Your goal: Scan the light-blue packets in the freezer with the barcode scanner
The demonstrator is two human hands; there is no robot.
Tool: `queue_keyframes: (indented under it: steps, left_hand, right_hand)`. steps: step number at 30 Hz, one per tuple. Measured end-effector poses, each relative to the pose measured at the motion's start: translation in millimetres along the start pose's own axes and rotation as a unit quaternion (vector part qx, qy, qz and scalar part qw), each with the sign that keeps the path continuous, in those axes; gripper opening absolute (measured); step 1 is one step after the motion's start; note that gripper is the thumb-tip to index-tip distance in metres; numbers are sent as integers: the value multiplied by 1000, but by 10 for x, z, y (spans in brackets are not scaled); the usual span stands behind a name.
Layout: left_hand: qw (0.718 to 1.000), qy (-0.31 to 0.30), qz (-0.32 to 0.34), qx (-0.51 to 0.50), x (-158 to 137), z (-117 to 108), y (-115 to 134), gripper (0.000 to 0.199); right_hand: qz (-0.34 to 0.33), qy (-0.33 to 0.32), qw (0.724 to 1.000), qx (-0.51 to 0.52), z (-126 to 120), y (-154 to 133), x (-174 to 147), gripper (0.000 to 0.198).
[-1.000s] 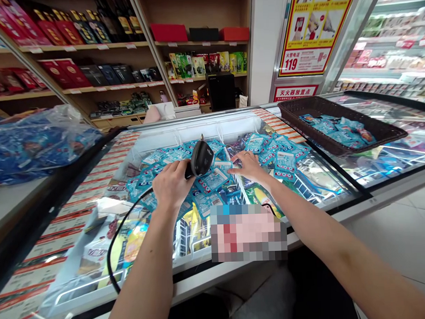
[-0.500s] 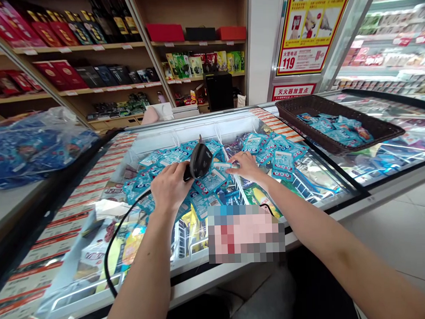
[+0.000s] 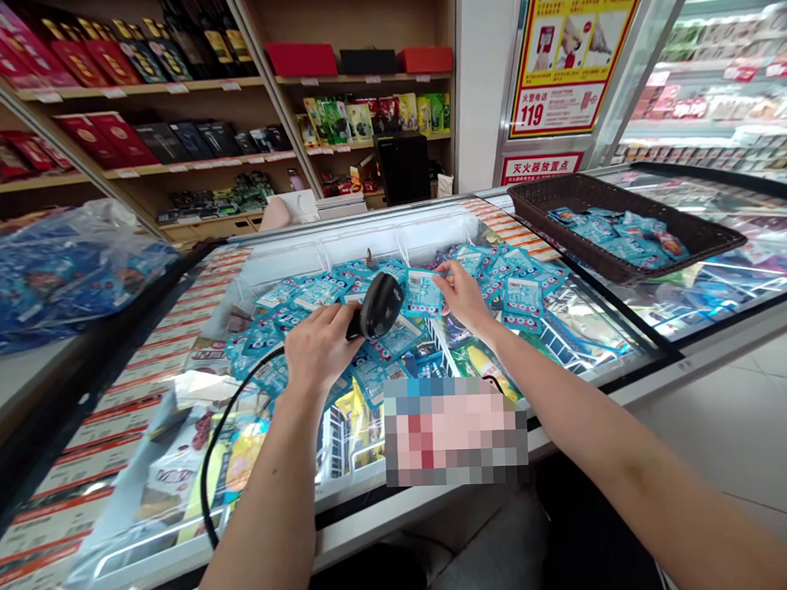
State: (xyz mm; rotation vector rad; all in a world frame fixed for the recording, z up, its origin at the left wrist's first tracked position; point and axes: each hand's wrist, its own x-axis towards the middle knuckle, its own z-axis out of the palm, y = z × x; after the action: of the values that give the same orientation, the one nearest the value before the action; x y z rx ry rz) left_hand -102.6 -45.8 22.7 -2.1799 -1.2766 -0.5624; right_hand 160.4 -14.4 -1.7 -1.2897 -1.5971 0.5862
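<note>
My left hand (image 3: pixel 321 347) is wrapped round the handle of a black barcode scanner (image 3: pixel 382 306), whose head leans to the right. A black cable (image 3: pixel 209 456) trails from it past my left forearm. Between the thumb and fingers of my right hand (image 3: pixel 463 294) is a blue snack packet (image 3: pixel 422 292), held up with its white barcode label facing me, just right of the scanner head. Many more blue packets (image 3: pixel 266 334) lie in a loose pile on the freezer's glass top (image 3: pixel 359 240), to the left of and below the scanner. Others spread to the right, beyond my right hand.
A brown woven basket (image 3: pixel 631 274) with similar packets stands at right on the freezer. A plastic bag (image 3: pixel 57 281) of blue packets sits at left. A blurred pinkish item (image 3: pixel 463 430) lies at the front edge. Behind are stocked shelves (image 3: pixel 167 88).
My right hand has lifted the blue packet and turned it upright, its label now facing me. The scanner in my left hand has shifted slightly right and down.
</note>
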Motion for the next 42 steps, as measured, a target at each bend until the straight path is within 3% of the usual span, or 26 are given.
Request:
queue_keyframes:
  steps: [4,15,24,42]
  left_hand:
    - [999,-4,38,-5,10,4,14,29]
    - [998,-7,58,-25,37,-72,69,31]
    - [998,-25,41,-45,49,-111,107,32]
    - [997,-36,49,-36,57,-93,98,31]
  right_hand:
    - [-7,26,1000,9,-48,43,53,25]
    - [-32,41,998,28,-28,130,130,27]
    - [-8,42,998,-37,-32,86,108,28]
    - [-12,38,998,-41,-41,29,73,31]
